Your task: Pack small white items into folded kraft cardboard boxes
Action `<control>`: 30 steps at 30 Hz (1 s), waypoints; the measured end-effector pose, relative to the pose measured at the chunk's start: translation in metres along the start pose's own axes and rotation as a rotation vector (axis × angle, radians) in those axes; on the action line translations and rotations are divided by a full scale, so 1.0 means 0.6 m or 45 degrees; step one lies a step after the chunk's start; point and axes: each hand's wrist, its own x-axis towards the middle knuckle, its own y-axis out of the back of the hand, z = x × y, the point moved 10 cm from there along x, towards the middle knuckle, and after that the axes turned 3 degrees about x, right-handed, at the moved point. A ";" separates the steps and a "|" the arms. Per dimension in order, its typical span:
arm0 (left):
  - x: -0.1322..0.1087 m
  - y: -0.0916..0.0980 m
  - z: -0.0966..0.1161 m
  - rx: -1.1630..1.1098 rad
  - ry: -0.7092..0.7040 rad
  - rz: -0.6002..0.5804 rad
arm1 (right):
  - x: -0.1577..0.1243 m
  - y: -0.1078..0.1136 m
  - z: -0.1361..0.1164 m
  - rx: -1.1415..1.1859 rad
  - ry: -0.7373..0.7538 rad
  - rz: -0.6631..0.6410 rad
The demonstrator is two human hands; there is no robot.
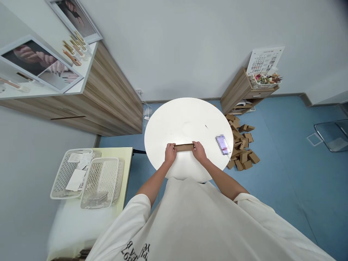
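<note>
Oblong cardboard box (184,148), left hand (170,153) and right hand (199,152) gripping its ends, smooth round tabletop (187,114)

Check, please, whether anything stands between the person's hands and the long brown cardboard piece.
Nothing visible does: the left hand and the right hand hold opposite ends of the long brown cardboard piece. The pixelated purple object lies on the round white tabletop, to the right, apart from both hands.
</note>
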 end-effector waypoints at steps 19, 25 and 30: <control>-0.026 0.000 0.002 0.074 -0.215 -0.066 | -0.005 0.001 -0.005 -0.023 0.044 0.018; -0.017 0.000 -0.001 0.116 -0.285 -0.075 | 0.006 0.009 -0.006 -0.111 0.225 -0.024; -0.019 -0.010 -0.001 0.245 -0.283 -0.159 | 0.005 0.006 -0.001 -0.122 0.296 -0.103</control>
